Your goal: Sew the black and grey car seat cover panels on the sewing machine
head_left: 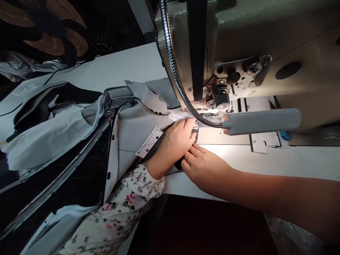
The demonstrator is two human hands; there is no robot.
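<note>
My left hand (175, 141), in a floral cuff, lies on a grey fabric piece (143, 120), its fingers bent and gripping the cloth just in front of the sewing machine's needle area. Close beside it my right hand (203, 164) has its fingers closed on the near edge of the same piece, where a black layer shows. My fingers cover much of the edge. A white-grey patch (149, 142) with dark holes and loose threads lies on the cloth by my left wrist. The sewing machine (239, 42) stands over the cloth; its needle cannot be made out.
A grey lamp (261, 121) on a flexible metal neck (174, 63) hangs low over the work. Small white pieces (258, 142) lie on the right of the white table (305, 159). Black and grey fabric (79, 156) heaps up on the left. A fan (47, 24) stands behind.
</note>
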